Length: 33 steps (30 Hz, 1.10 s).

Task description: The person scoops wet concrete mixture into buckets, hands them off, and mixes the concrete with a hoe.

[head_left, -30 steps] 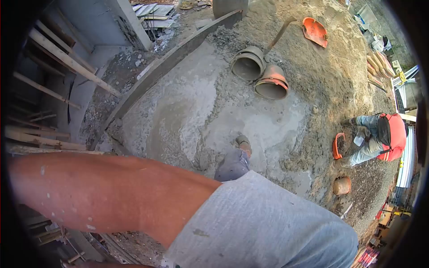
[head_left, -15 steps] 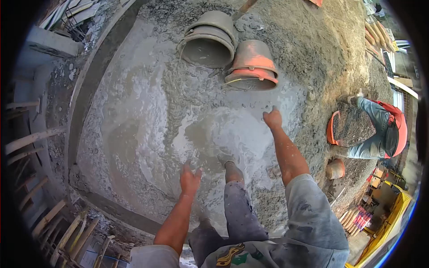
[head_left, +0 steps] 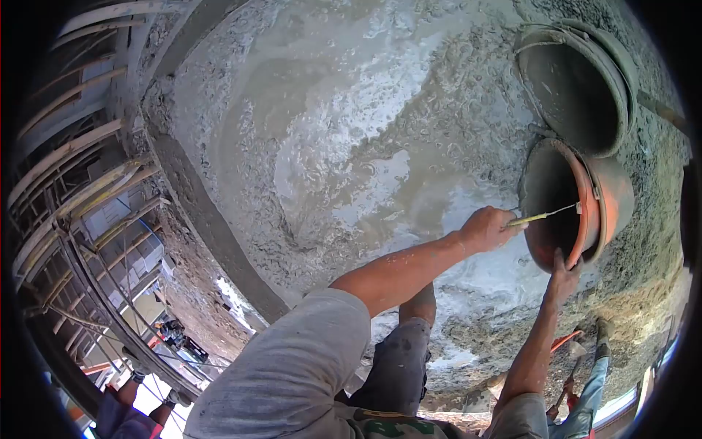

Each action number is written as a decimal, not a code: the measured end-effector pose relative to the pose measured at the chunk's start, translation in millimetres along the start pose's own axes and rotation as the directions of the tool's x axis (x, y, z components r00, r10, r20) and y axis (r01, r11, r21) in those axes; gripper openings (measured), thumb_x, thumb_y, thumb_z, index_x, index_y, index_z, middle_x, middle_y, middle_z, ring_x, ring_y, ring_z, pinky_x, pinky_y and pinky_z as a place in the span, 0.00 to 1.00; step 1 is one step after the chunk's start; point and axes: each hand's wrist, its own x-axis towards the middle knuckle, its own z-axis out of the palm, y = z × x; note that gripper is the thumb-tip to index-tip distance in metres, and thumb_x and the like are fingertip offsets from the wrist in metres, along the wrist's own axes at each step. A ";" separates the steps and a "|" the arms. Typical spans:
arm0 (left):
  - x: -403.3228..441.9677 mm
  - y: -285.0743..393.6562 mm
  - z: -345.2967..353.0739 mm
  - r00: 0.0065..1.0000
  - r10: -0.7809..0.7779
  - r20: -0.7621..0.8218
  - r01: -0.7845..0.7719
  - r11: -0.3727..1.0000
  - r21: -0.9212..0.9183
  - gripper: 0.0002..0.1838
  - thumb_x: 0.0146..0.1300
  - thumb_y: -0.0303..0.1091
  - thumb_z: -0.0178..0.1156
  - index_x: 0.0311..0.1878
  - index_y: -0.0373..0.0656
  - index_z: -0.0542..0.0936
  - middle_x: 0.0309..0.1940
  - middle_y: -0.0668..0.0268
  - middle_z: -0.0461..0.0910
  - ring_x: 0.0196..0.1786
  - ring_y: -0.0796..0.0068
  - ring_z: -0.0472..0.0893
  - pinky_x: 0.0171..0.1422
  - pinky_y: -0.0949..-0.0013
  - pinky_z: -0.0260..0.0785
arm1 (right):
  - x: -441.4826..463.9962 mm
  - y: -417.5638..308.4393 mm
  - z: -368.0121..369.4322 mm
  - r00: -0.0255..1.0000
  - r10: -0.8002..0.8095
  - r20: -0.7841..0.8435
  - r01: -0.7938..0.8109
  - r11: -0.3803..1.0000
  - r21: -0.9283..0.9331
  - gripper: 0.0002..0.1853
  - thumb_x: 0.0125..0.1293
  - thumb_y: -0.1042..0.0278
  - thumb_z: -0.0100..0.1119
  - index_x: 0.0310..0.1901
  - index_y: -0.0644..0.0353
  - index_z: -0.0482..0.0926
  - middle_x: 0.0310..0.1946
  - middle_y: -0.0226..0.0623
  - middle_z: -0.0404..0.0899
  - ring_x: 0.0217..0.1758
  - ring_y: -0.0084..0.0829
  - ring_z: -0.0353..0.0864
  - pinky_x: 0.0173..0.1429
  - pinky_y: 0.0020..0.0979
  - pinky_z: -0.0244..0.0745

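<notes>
In the head view we find a mud-stained orange plastic bucket (head_left: 589, 197) at the right, tipped over with its round mouth toward the left of the view. A second rim shows close behind the first. We cannot tell whether the bucket rests on the ground or is slightly lifted.

The left hand (head_left: 488, 230) is closed in a fist around a yellow sleeve grip (head_left: 528, 219), which sits on a thin wire bail (head_left: 561, 210) running to the bucket's rim. The right hand (head_left: 561, 279) is partly curled over the lower edge of the rim, in contact with it (we cannot see every finger).

Directly beside the orange bucket we note a larger grey, cement-coated bucket (head_left: 574, 91), also tipped, its mouth likewise toward the left. Wet grey mortar (head_left: 351, 124) spreads across the ground, bounded on the left by a low grey cement curb (head_left: 208, 219). Beyond the curb stand pale timber poles (head_left: 69, 157).

At the lower right we record a co-worker's leg in light blue jeans (head_left: 591, 384); at the lower left, another person's gloved hand (head_left: 175, 399).
</notes>
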 end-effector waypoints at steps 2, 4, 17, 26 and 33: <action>-36.7 13.6 -29.8 0.997 0.006 -0.075 -0.011 0.998 -0.064 0.22 0.64 0.50 0.56 0.22 0.41 0.77 0.11 0.58 0.71 0.18 0.56 0.75 0.26 0.59 0.66 | -39.4 -55.9 35.0 1.000 0.015 0.012 -0.012 0.962 -0.272 0.38 0.57 0.58 0.57 0.67 0.67 0.59 0.62 0.48 0.68 0.60 0.42 0.70 0.63 0.44 0.64; -62.7 6.8 -61.4 0.989 0.010 -0.148 -0.015 0.999 -0.030 0.24 0.63 0.50 0.57 0.19 0.40 0.75 0.11 0.56 0.69 0.17 0.55 0.74 0.23 0.59 0.63 | -66.7 -87.2 74.9 0.984 0.133 0.117 -0.160 0.949 0.272 0.38 0.46 0.77 0.51 0.66 0.68 0.60 0.59 0.46 0.68 0.58 0.38 0.69 0.60 0.35 0.66; -118.3 -196.6 -351.1 0.585 -0.387 -0.713 -0.144 0.816 -0.560 0.32 0.63 0.59 0.54 0.13 0.42 0.70 0.11 0.73 0.65 0.17 0.80 0.64 0.24 0.71 0.58 | -90.5 -276.6 467.3 0.814 -0.411 0.411 0.528 0.819 -0.227 0.46 0.57 0.65 0.61 0.69 0.73 0.43 0.51 0.69 0.70 0.45 0.65 0.76 0.46 0.50 0.74; -235.6 -326.0 -396.6 0.606 -0.355 -0.712 -0.441 0.596 -0.672 0.35 0.60 0.68 0.51 0.13 0.47 0.60 0.12 0.76 0.58 0.20 0.82 0.58 0.26 0.68 0.52 | -231.5 -331.3 572.3 0.423 -0.836 0.349 0.905 0.369 -0.211 0.56 0.52 0.74 0.62 0.71 0.59 0.26 0.44 0.63 0.77 0.44 0.58 0.79 0.45 0.45 0.75; -421.6 -402.5 -353.1 0.556 -0.485 -0.675 -0.513 0.439 -0.738 0.31 0.64 0.59 0.54 0.12 0.47 0.65 0.11 0.77 0.62 0.18 0.83 0.60 0.26 0.73 0.56 | -382.7 -321.3 605.0 0.416 -0.545 0.728 0.909 0.242 -0.339 0.55 0.52 0.69 0.62 0.72 0.57 0.30 0.38 0.59 0.80 0.38 0.57 0.80 0.43 0.42 0.76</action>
